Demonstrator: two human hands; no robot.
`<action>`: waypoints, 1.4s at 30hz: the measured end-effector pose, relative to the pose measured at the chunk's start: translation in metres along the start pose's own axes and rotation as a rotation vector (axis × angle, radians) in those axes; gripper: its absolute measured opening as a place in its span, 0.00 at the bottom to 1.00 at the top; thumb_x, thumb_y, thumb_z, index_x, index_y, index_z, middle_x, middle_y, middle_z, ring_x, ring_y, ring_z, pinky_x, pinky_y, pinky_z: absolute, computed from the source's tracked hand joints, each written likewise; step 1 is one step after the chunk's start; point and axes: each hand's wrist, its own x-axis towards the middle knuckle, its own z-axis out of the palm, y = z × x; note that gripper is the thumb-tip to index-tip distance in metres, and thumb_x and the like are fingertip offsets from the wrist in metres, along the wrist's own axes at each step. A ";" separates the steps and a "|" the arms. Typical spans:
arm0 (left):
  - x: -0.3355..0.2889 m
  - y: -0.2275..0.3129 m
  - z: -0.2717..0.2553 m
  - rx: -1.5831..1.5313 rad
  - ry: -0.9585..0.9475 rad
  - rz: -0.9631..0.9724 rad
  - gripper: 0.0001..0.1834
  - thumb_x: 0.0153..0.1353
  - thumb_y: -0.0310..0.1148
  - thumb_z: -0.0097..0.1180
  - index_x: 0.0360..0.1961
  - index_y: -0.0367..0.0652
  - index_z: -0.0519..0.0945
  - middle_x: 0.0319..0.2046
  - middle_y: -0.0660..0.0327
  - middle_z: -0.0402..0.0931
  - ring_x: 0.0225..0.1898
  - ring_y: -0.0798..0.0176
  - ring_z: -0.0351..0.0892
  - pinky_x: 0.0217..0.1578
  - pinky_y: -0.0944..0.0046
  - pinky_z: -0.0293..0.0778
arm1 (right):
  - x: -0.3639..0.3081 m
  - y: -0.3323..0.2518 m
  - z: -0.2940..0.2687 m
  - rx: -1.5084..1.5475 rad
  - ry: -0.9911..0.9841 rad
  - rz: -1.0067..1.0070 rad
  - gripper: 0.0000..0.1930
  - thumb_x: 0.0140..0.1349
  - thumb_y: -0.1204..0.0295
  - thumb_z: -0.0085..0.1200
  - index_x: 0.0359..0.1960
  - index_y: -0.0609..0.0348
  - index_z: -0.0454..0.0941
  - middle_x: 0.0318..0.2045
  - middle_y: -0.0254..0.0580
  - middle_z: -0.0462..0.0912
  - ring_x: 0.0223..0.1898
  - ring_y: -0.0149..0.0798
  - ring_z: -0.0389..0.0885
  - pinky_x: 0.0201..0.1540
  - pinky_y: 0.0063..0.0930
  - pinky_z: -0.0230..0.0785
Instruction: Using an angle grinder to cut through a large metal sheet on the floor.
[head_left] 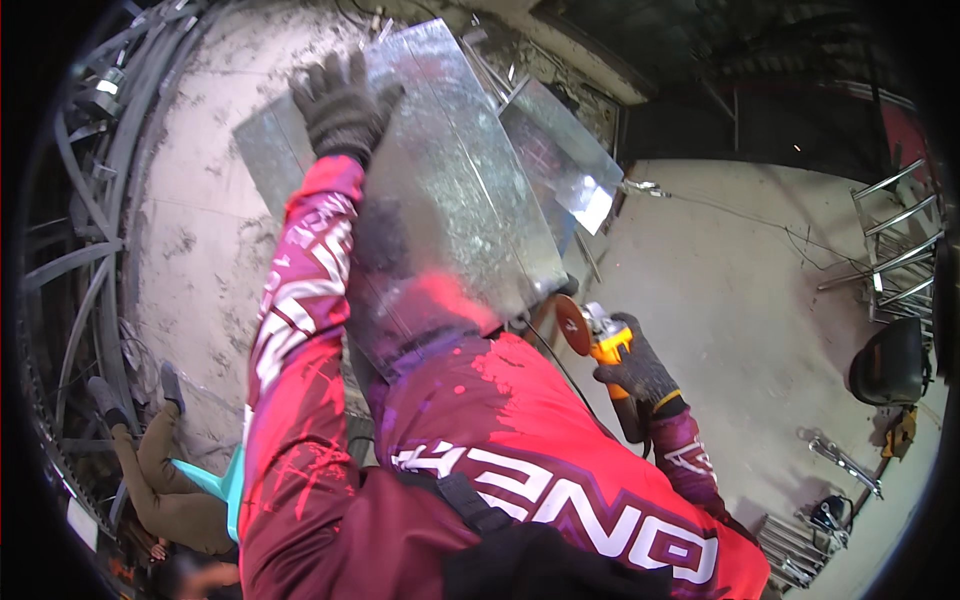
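Observation:
A large shiny sheet of metal (450, 180) lies in front of me, its near edge close to my body. My left hand (345, 110), in a dark glove, rests flat on the sheet's far left part with the fingers spread. In my right hand (645, 365), also gloved, is an angle grinder (610, 345) with an orange body. Its reddish-brown disc (573, 325) is near the sheet's near right corner; whether they touch, I cannot tell. A smaller metal panel (560, 140) shows beyond the sheet's right edge.
Curved metal strips (85, 230) fill the left side. At the lower left, a person's legs (165, 480) show beside a teal chair (235, 490). A metal rack (895, 245), a black seat-like object (890, 362) and metal tubes (790, 550) stand or lie to the right. A cable (725, 208) crosses the floor.

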 end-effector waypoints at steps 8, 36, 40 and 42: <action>-0.151 0.066 0.012 -0.282 -0.101 0.447 0.49 0.65 0.63 0.54 0.78 0.44 0.56 0.81 0.50 0.45 0.81 0.41 0.41 0.75 0.30 0.33 | 0.012 0.037 0.011 0.530 0.111 -0.089 0.47 0.46 0.84 0.69 0.69 0.51 0.58 0.51 0.39 0.78 0.49 0.38 0.80 0.51 0.35 0.78; -0.364 -0.075 -0.030 -1.558 -0.438 -0.870 0.14 0.69 0.35 0.55 0.48 0.34 0.82 0.42 0.59 0.83 0.41 0.60 0.79 0.43 0.55 0.76 | 0.080 0.072 0.037 0.889 0.163 -0.389 0.32 0.52 0.82 0.65 0.61 0.54 0.69 0.41 0.41 0.83 0.34 0.39 0.86 0.36 0.35 0.83; -0.355 -0.085 -0.043 -0.736 -0.563 -0.263 0.13 0.67 0.36 0.59 0.46 0.39 0.80 0.34 0.64 0.79 0.35 0.64 0.76 0.39 0.59 0.73 | 0.078 0.065 0.037 0.881 0.146 -0.366 0.31 0.53 0.82 0.65 0.60 0.54 0.70 0.41 0.39 0.83 0.35 0.39 0.86 0.37 0.34 0.83; -0.371 -0.128 0.017 -0.866 -0.462 -0.343 0.15 0.67 0.37 0.58 0.47 0.37 0.80 0.36 0.60 0.81 0.37 0.61 0.78 0.41 0.57 0.74 | 0.077 0.058 0.033 0.848 0.113 -0.385 0.32 0.52 0.82 0.65 0.60 0.54 0.70 0.41 0.39 0.83 0.35 0.39 0.86 0.37 0.34 0.83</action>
